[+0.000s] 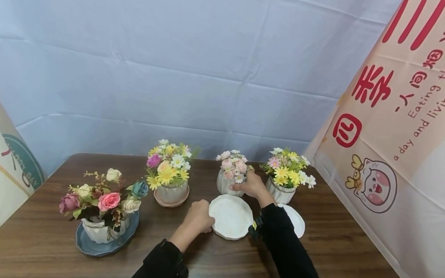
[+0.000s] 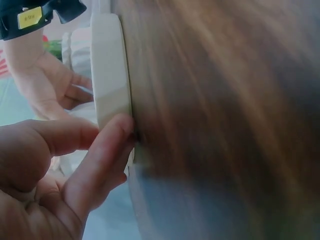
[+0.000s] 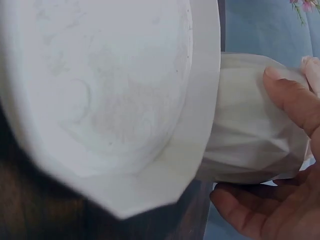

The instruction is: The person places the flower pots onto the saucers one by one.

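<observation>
My left hand [image 1: 197, 217] pinches the left rim of a round white saucer [image 1: 231, 217] with faceted edges, which lies on the table. In the left wrist view, thumb and fingers [image 2: 102, 155] close on that rim. Just behind the saucer stands a small white pot [image 3: 250, 120] with pale pink flowers [image 1: 233, 165]. My right hand [image 1: 255, 187] grips this pot, the thumb on one side and the fingers round the other. Part of the pot is hidden behind the hand, and the saucer covers its base in the right wrist view.
At right, a white pot [image 1: 281, 193] holds yellow flowers near a white plate [image 1: 295, 222] partly under my right sleeve. To the left stand a yellow-flowered pot on a pink saucer [image 1: 172, 204] and a rose pot on a blue plate [image 1: 101, 251]. Cloth curtains enclose the wooden table [image 1: 45, 235].
</observation>
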`<state>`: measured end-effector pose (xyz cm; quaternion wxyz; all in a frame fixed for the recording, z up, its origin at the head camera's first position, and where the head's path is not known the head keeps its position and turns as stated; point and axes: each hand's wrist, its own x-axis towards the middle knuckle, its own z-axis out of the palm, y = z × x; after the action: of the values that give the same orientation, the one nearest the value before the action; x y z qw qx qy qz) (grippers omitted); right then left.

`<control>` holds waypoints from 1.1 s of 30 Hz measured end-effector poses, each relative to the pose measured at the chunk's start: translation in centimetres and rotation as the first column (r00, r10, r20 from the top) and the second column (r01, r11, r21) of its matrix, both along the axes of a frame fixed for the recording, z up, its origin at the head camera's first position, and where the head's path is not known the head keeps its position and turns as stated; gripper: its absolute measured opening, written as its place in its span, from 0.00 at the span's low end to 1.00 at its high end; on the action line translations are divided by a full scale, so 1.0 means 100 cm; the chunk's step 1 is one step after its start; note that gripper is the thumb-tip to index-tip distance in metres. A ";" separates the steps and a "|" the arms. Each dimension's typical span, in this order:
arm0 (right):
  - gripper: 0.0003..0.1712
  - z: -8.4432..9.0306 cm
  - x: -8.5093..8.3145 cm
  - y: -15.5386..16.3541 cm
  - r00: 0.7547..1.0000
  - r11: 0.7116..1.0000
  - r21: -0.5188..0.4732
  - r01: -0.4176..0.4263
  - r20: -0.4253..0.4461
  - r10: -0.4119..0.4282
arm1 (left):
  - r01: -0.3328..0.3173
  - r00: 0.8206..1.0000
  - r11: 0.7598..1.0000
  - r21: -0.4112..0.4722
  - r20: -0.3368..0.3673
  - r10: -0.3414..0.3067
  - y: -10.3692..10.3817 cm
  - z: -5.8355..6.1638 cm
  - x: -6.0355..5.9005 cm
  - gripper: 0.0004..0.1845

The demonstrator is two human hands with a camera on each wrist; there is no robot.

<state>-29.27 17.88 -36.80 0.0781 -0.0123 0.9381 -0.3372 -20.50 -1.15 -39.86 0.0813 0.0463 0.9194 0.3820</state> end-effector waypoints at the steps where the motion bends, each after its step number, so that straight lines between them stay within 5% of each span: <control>1: 0.58 0.000 0.000 0.000 1.000 1.000 -0.003 0.000 0.006 0.000 | -0.003 1.000 1.000 -0.002 0.003 0.003 0.000 0.000 0.000 0.05; 10: 0.59 0.003 -0.001 0.000 0.999 0.997 0.066 -0.039 0.005 0.038 | 0.016 1.000 1.000 0.018 -0.017 -0.016 0.001 0.000 -0.001 0.05; 22: 0.61 0.004 -0.004 -0.007 0.999 0.994 0.096 -0.048 0.028 0.045 | 0.024 1.000 0.995 0.100 -0.011 -0.022 -0.006 0.015 -0.004 0.03; 33: 0.61 0.003 -0.002 -0.004 0.998 0.996 0.069 -0.054 0.027 0.053 | 0.043 0.999 0.997 0.059 -0.016 -0.042 -0.009 0.019 -0.002 0.03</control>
<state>-29.46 17.45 -36.47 0.0995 -0.0304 0.9475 -0.3023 -20.66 -2.06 -38.01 0.0811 0.0711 0.9071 0.4069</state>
